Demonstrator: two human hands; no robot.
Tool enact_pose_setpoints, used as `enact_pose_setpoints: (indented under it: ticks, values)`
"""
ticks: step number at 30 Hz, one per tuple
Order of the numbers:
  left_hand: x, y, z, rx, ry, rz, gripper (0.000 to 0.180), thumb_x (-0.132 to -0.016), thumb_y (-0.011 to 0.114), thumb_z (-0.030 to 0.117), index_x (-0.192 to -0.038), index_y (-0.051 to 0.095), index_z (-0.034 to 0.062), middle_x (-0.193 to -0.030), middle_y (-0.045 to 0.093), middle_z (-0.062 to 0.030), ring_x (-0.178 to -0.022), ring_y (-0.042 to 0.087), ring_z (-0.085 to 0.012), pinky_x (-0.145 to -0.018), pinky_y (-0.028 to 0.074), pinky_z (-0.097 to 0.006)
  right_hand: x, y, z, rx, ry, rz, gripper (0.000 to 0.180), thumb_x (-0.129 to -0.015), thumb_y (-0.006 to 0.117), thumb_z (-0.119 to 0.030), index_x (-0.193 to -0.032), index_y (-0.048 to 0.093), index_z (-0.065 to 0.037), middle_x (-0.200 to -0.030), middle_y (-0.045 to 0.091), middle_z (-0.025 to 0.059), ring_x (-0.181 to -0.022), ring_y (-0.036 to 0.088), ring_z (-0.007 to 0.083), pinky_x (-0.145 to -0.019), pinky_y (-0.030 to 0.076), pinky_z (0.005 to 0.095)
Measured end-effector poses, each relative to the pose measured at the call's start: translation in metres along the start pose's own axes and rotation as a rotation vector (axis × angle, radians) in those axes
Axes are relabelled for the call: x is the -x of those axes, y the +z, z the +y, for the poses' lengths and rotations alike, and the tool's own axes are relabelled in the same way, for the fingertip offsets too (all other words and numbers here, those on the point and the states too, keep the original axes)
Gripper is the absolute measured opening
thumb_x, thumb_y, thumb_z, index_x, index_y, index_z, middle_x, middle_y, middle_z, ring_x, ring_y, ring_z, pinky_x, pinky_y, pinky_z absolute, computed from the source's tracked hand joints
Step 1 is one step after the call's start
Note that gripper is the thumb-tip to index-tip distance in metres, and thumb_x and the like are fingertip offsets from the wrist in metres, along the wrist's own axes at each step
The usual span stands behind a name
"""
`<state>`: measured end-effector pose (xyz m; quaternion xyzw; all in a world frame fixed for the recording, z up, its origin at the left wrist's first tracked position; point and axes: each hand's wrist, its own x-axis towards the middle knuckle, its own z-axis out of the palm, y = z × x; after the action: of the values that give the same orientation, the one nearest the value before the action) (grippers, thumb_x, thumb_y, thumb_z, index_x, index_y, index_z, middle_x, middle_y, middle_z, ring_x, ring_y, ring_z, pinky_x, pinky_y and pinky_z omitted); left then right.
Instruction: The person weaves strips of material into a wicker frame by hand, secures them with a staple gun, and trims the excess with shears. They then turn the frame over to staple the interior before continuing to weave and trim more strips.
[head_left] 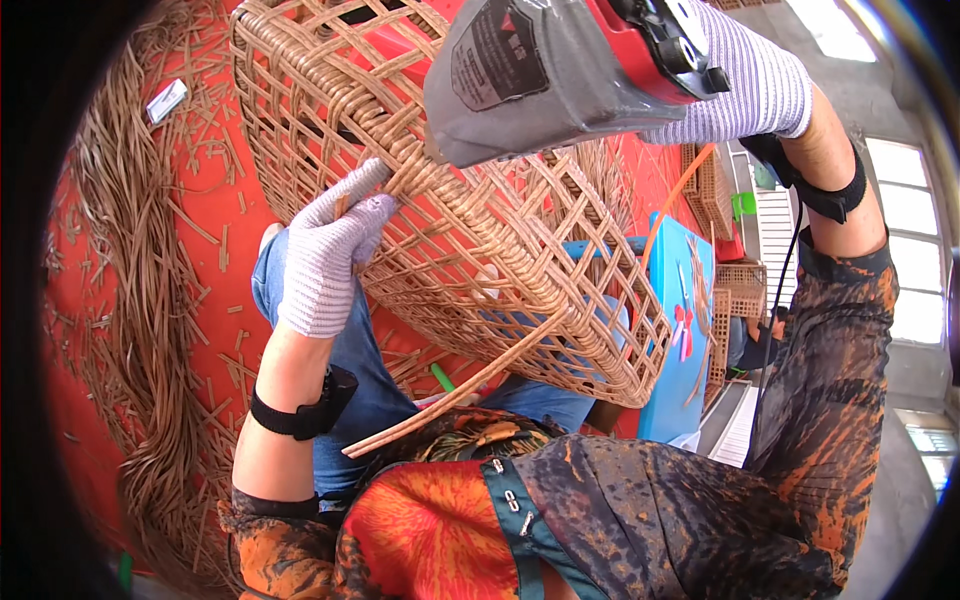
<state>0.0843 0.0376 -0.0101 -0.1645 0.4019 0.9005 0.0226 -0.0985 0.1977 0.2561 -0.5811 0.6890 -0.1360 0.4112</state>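
Observation:
A brown woven rattan basket point(450, 185) lies tilted across my knees, its openwork sides facing me and its thick wrapped rim running diagonally. My left hand point(330, 250), in a striped white glove, has its fingers closed on the rim near the middle. My right hand point(745, 85), gloved too, is at the upper right around a grey and red power tool point(540, 80). The tool's grey end is held close against the rim, just beyond my left fingertips; its working tip is hidden. From the rim's lower part, a loose pair of rattan strands point(450, 393) sticks out toward me.
Long rattan strips point(150, 300) lie in a heap on the red floor point(225, 170) at left, among scattered offcuts and a small white packet point(167, 100). Right of the basket stands a blue table point(665, 385) with red-handled scissors point(683, 325). Other woven baskets point(740, 290) stand behind.

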Motion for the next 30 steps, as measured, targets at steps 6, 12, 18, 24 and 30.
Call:
enact_pose_setpoints:
  ticks: [6,12,18,24,30]
  values:
    - [0.0,0.003,0.001,-0.022,0.003,0.03,0.044,-0.092,0.062,0.005,-0.135,0.058,-0.0017,-0.079,0.055,0.0037,-0.06,0.042,-0.005,-0.055,0.033,-0.021,0.003,0.011,-0.003,-0.337,0.171,0.199,0.052,-0.078,0.084,-0.02,-0.117,0.061,0.005,-0.102,0.07,0.0136,-0.092,0.066,0.0181,-0.08,0.057,0.0289]
    - [-0.001,0.001,-0.002,-0.016,0.006,0.005,0.044,-0.092,0.063,0.005,-0.136,0.058,-0.001,-0.079,0.055,0.0039,-0.06,0.041,-0.0046,-0.055,0.032,-0.021,0.006,-0.007,0.012,-0.069,0.068,-0.108,0.042,-0.078,0.081,-0.018,-0.109,0.063,0.002,-0.094,0.071,0.0104,-0.085,0.066,0.0166,-0.074,0.056,0.0275]
    - [-0.002,-0.001,-0.003,-0.047,0.04,-0.035,0.045,-0.093,0.063,0.007,-0.137,0.058,0.0007,-0.075,0.054,0.0054,-0.058,0.04,-0.0031,-0.054,0.032,-0.02,-0.011,0.015,-0.035,0.135,0.173,-0.01,0.016,-0.079,0.071,-0.01,-0.09,0.064,-0.001,-0.073,0.067,0.0062,-0.064,0.062,0.0173,-0.06,0.054,0.0291]
    - [-0.003,0.003,-0.001,-0.052,0.061,0.004,0.045,-0.09,0.07,0.007,-0.134,0.061,0.0001,-0.07,0.054,0.0041,-0.055,0.042,-0.0039,-0.05,0.031,-0.02,0.033,0.052,0.001,0.546,-0.033,0.354,0.031,-0.087,0.076,-0.018,-0.115,0.067,-0.006,-0.075,0.067,0.0006,-0.056,0.055,0.0055,-0.048,0.045,0.0241]
    - [0.004,-0.001,0.002,-0.13,0.131,0.079,0.049,-0.093,0.067,0.01,-0.139,0.055,-0.0009,-0.076,0.056,0.0043,-0.057,0.045,-0.0035,-0.05,0.034,-0.02,0.146,0.132,-0.049,-0.121,0.782,0.774,0.037,-0.089,0.074,-0.03,-0.114,0.065,-0.004,-0.07,0.061,-0.0015,-0.05,0.051,0.0033,-0.044,0.041,0.0226]
